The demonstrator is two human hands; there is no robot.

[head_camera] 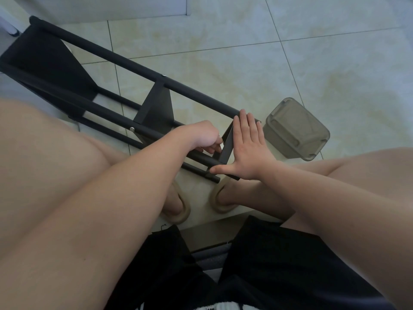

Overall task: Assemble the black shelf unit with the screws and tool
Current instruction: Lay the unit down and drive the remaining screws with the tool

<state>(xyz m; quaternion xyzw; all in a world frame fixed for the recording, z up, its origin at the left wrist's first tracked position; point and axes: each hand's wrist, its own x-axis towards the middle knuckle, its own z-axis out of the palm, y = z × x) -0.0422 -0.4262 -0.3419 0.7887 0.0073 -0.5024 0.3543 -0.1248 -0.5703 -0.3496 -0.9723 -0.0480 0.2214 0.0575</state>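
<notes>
Shelf (125, 61): laid on its side on the floor (290, 52), running from the upper left down to the knees, so that its near end is within reach.
End panel (226, 148): held between the rails at the near end, seemingly to be lined up for fastening.
Right hand (248, 148): spread flat, fingers straight, pressed on the panel's outer face as a brace.
Left hand (201, 136): curled at the panel's inner side (whether a screw or tool is pinched cannot be told).
Middle panel (156, 108): already fixed, judging by the screw heads.
Box (295, 128): lidded, kept just beside the shelf's end, probably for screws.
</notes>
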